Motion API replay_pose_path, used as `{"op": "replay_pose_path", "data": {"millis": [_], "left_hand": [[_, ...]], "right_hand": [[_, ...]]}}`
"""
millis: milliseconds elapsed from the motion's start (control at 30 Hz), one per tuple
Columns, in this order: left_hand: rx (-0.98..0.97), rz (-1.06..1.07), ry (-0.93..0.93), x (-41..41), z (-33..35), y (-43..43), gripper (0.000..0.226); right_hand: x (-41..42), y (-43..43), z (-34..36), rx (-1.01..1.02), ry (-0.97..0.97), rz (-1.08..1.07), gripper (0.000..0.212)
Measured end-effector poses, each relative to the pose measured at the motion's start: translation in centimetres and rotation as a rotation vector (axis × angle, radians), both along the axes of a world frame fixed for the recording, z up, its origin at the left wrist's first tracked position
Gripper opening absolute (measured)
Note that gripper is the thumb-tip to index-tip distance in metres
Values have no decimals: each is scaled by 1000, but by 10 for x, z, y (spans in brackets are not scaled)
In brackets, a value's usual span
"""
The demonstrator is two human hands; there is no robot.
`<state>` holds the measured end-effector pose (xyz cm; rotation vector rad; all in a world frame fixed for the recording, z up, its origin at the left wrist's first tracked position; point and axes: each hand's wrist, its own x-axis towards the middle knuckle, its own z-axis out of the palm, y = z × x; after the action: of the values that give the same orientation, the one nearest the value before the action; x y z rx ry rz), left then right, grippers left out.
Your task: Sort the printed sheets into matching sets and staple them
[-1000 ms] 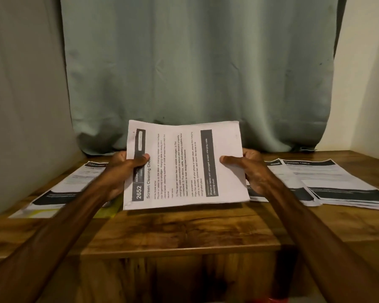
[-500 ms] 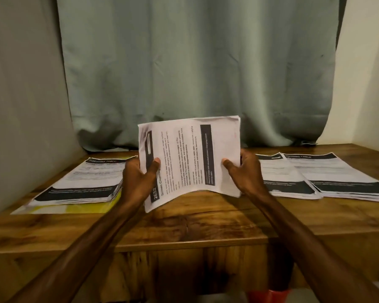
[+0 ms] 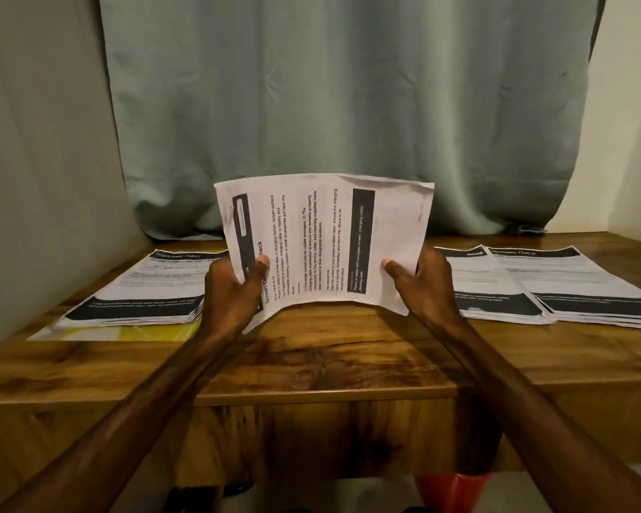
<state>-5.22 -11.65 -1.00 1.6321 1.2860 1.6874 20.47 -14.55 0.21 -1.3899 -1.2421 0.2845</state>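
Note:
I hold a set of printed sheets (image 3: 322,242) upright over the middle of the wooden table (image 3: 311,361), turned sideways so its text runs vertically. My left hand (image 3: 234,290) grips its left edge with the thumb on the front. At the right edge my right hand (image 3: 419,286) grips the same way. The sheets bow toward me, and their lower edge stands just above the tabletop. No stapler is in view.
A stack of printed sheets (image 3: 145,290) lies at the left on a yellow folder (image 3: 134,333). Two more stacks (image 3: 496,286) (image 3: 589,286) lie side by side at the right. A grey-green curtain (image 3: 348,105) hangs behind the table. Something red (image 3: 456,486) sits below the table's front edge.
The sheets went from lying tilted back toward me to standing upright on their long edge, and they now bow. Both hands moved forward and closer together with them.

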Motion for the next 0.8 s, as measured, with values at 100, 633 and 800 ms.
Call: {"op": "replay_pose_path", "data": {"millis": [100, 633, 800], "left_hand": [[-16, -8, 29, -1, -3, 0, 25], [-218, -258, 254, -27, 50, 29, 24], [-321, -404, 318, -45, 76, 41, 24]], "right_hand": [[-1, -1, -2, -13, -25, 25, 47], [36, 13, 22, -219, 121, 346, 28], [52, 27, 28, -157, 284, 391, 41]]}}
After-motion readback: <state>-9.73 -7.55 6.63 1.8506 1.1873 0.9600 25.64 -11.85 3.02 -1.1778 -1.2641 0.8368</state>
